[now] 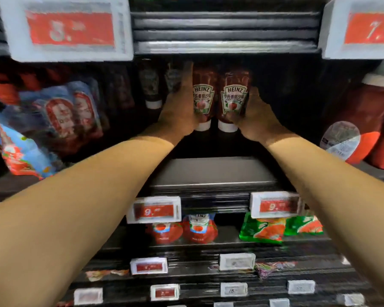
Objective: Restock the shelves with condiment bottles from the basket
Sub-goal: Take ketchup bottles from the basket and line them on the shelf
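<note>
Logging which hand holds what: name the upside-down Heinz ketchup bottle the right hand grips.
The right-side red Heinz squeeze bottle, white cap down; the right hand grips it, while its twin is in the left hand.

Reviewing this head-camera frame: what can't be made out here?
- Basket: outside the head view.
- Whether the two Heinz bottles touch the shelf: their caps sit against dark shadow.
- Left hand fingers: behind the bottle.
- Price tags: digits blurred.
- Bottles behind: dark, labels unreadable.
</note>
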`<state>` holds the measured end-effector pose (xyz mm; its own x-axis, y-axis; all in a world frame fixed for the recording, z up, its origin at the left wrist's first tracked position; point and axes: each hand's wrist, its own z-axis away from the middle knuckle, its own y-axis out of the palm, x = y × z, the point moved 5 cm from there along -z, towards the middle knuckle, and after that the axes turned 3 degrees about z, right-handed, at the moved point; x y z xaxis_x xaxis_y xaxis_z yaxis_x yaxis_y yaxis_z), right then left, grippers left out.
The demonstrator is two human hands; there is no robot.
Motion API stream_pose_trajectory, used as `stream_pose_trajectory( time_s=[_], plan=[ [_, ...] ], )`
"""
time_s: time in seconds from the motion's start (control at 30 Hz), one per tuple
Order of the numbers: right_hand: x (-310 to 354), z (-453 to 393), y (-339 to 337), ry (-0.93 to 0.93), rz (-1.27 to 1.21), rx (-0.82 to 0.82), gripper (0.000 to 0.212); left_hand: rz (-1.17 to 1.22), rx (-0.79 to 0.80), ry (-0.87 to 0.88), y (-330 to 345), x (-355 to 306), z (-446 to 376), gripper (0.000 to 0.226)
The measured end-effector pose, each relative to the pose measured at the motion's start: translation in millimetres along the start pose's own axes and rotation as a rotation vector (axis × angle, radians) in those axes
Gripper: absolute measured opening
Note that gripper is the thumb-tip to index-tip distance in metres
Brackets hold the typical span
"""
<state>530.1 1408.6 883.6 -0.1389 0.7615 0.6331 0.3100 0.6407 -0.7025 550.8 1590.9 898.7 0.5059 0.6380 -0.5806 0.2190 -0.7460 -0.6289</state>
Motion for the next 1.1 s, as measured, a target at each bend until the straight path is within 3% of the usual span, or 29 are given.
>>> stream_pose_trajectory(
  time_s=[0.27, 0.5, 0.7, 0.83, 0.93, 1.1],
  plan=[
    [-27, -75, 20, -0.03, -0.05, -0.013, 0.067, -0.055, -0.036, -0.119, 34, 28, -61, 0.132],
    [-42, -105, 33, -0.003, -0.128, -0.067, 0.096, -0.03, -0.075, -0.168, 48, 39, -83, 0.13],
    [-51, -104, 39, -0.04, -0.268, -0.128, 0.085, -0.033, -0.149, -0.136, 49, 34, -72, 0.127],
    [-50, -104, 37, -0.059, -0.33, -0.194, 0.089, -0.277, -0.291, -0.033, 39, 24, -66, 0.117],
    [-46, -105, 41, -0.044, -0.29, -0.184, 0.089, -0.566, -0.29, 0.115, 42, 13, -72, 0.098],
    [-40, -113, 42, -0.068, -0.169, -0.219, 0.073, -0.596, -0.288, 0.12, 45, 19, -91, 0.081]
  ],
)
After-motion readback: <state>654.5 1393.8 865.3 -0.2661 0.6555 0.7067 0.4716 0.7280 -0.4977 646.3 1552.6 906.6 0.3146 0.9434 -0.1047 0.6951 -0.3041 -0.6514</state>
